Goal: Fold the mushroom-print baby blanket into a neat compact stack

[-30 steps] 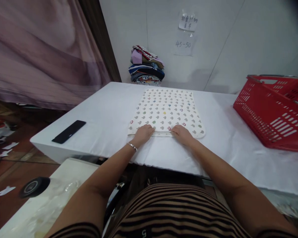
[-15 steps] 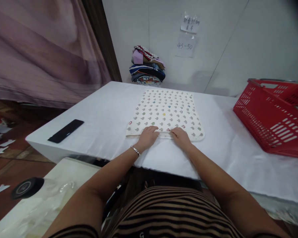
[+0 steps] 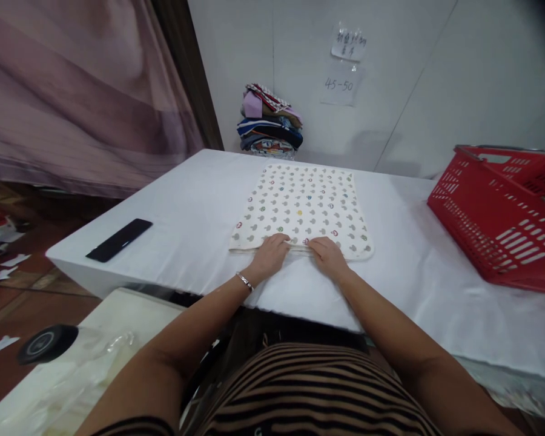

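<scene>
A cream cloth (image 3: 306, 203) printed with small grey, red, green and blue mushroom-like shapes lies folded in layers on the white-covered table (image 3: 177, 206). At its near edge, my left hand (image 3: 270, 253) pinches the layers left of the middle; a silver bracelet circles that wrist. Just to the right, my right hand (image 3: 327, 254) grips the same edge with fingers curled over it. Between the two hands the edge is slightly raised. The fingertips under the cloth are hidden.
A red plastic basket (image 3: 495, 218) stands at the right. A black phone-like slab (image 3: 120, 240) lies at the left. Folded fabrics (image 3: 270, 124) are stacked by the wall behind the table. Lower left, a white surface (image 3: 131, 309) holds clear plastic and a black round object (image 3: 48, 344).
My right hand has shifted slightly left along the cloth's near edge, closer to my left hand. The cloth and the other things stay where they were.
</scene>
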Demonstrator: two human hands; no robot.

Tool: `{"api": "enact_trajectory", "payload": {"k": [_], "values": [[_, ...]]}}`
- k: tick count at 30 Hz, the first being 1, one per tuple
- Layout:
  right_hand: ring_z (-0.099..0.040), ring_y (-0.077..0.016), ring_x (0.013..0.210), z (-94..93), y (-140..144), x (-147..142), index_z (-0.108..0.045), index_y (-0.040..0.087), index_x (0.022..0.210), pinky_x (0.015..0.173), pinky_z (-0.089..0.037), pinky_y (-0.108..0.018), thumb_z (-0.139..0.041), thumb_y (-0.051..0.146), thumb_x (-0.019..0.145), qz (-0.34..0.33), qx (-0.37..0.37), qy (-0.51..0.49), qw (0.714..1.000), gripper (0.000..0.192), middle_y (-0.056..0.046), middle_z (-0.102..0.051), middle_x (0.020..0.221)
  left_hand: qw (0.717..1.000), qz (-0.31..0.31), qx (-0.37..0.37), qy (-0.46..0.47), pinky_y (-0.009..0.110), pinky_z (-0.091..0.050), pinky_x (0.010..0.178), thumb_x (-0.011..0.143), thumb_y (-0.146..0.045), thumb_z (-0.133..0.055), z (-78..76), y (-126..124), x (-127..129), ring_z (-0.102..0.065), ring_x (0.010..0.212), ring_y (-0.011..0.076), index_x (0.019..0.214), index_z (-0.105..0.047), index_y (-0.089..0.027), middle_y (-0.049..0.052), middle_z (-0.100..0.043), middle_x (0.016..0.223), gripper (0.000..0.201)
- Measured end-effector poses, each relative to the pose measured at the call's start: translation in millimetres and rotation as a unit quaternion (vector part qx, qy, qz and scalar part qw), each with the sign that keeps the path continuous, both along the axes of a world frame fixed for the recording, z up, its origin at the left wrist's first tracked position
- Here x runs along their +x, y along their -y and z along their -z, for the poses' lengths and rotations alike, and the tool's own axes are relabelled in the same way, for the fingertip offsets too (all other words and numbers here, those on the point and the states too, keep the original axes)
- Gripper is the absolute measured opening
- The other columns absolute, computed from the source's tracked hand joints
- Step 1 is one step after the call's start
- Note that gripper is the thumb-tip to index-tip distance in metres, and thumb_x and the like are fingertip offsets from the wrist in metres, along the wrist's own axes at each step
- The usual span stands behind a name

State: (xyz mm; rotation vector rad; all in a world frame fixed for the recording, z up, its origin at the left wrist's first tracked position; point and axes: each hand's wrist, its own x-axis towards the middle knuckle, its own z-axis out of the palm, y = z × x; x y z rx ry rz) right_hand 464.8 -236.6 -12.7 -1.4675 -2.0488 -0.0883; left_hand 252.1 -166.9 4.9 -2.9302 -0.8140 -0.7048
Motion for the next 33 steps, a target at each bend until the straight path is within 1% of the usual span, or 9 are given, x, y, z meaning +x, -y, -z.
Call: {"api": "enact_trajectory", "payload": {"k": [4, 7, 10, 14, 17, 20, 23, 27, 33], "values": [[-0.052, -0.0219, 0.098, 0.8, 1.8, -3.5, -0.062, 0.018, 0.11, 0.084, -0.043, -0.036, -0.042, 0.011, 0.086, -0.016, -0.008, 0.043, 0.999, 0.032, -0.01, -0.063, 0.106, 0.999, -0.013, -0.026, 0.027, 0.037, -0.042, 0.091, 0.092, -0.017, -0.038, -0.2, 2.8, 0.2, -0.05, 0.107, 0.0206, 0.089, -0.057, -0.015, 0.008, -0.059, 0.109, 0.019], [-0.051, -0.0223, 0.1, -2.3, 3.3, -7.6, -0.059, 0.016, 0.114, 0.085, -0.041, -0.036, -0.045, 0.017, 0.087, -0.018, -0.005, 0.063, 0.998, 0.031, -0.011, -0.061, 0.11, 0.998, -0.02, -0.053, 0.03, 0.037, -0.042, 0.088, 0.092, -0.017, -0.039, -2.4, 3.6, 1.4, -0.052, 0.102, 0.0198, 0.089, -0.056, -0.016, 0.007, -0.059, 0.106, 0.017], [-0.049, -0.0228, 0.101, -5.7, 2.9, -12.4, -0.057, 0.015, 0.117, 0.084, -0.04, -0.036, -0.046, 0.022, 0.089, 0.007, 0.001, 0.078, 0.997, 0.031, -0.011, -0.061, 0.112, 0.997, -0.028, -0.074, 0.02, 0.035, -0.042, 0.084, 0.092, -0.017, -0.037, -6.3, 4.3, 2.1, -0.053, 0.098, 0.019, 0.087, -0.054, -0.017, 0.007, -0.06, 0.102, 0.018], [-0.05, -0.0232, 0.094, -6.4, -0.3, -16.1, -0.058, 0.015, 0.115, 0.078, -0.038, -0.035, -0.042, 0.012, 0.088, 0.065, -0.003, 0.11, 0.992, 0.032, -0.011, -0.062, 0.106, 0.996, -0.045, -0.079, -0.021, 0.034, -0.042, 0.078, 0.092, -0.016, -0.037, -8.1, 2.9, 3.2, -0.055, 0.089, 0.0194, 0.087, -0.053, -0.017, 0.007, -0.061, 0.093, 0.017], [-0.05, -0.0229, 0.091, -4.7, -1.1, -14.7, -0.059, 0.015, 0.111, 0.078, -0.038, -0.034, -0.042, 0.008, 0.085, 0.078, -0.02, 0.117, 0.99, 0.032, -0.011, -0.062, 0.101, 0.996, -0.049, -0.054, -0.057, 0.036, -0.041, 0.077, 0.092, -0.017, -0.036, -6.0, 1.8, 3.0, -0.056, 0.084, 0.0199, 0.088, -0.054, -0.016, 0.007, -0.061, 0.089, 0.019], [-0.051, -0.022, 0.089, -4.0, 0.4, -11.3, -0.059, 0.016, 0.111, 0.079, -0.04, -0.033, -0.04, 0.008, 0.086, 0.064, -0.043, 0.115, 0.99, 0.032, -0.01, -0.063, 0.098, 0.996, -0.033, -0.036, -0.081, 0.036, -0.041, 0.079, 0.093, -0.02, -0.037, -5.2, 2.9, 1.0, -0.056, 0.086, 0.0202, 0.089, -0.055, -0.016, 0.007, -0.061, 0.091, 0.019], [-0.052, -0.0218, 0.089, -5.5, 1.7, -8.5, -0.06, 0.016, 0.108, 0.08, -0.042, -0.033, -0.039, 0.01, 0.088, 0.048, -0.058, 0.114, 0.991, 0.029, -0.01, -0.063, 0.098, 0.996, -0.012, -0.035, -0.076, 0.035, -0.041, 0.082, 0.09, -0.022, -0.044, -6.7, 4.9, -1.6, -0.056, 0.094, 0.0196, 0.094, -0.056, -0.017, 0.007, -0.061, 0.101, 0.014], [-0.052, -0.0211, 0.093, -8.4, 1.3, -6.2, -0.059, 0.017, 0.11, 0.083, -0.042, -0.033, -0.039, 0.01, 0.089, 0.037, -0.077, 0.093, 0.992, 0.03, -0.009, -0.063, 0.1, 0.997, -0.024, -0.026, -0.07, 0.036, -0.041, 0.087, 0.088, -0.018, -0.047, -7.9, 5.2, -3.1, -0.054, 0.102, 0.02, 0.095, -0.059, -0.018, 0.008, -0.058, 0.113, 0.014], [-0.052, -0.0209, 0.095, -10.0, 2.0, -5.8, -0.056, 0.017, 0.116, 0.083, -0.041, -0.033, -0.039, 0.009, 0.088, 0.037, -0.091, 0.088, 0.991, 0.034, -0.009, -0.062, 0.102, 0.998, -0.029, -0.035, -0.035, 0.037, -0.044, 0.086, 0.089, -0.022, -0.047, -5.4, 1.2, -4.0, -0.053, 0.104, 0.021, 0.088, -0.061, -0.018, 0.007, -0.059, 0.112, 0.014]]}}
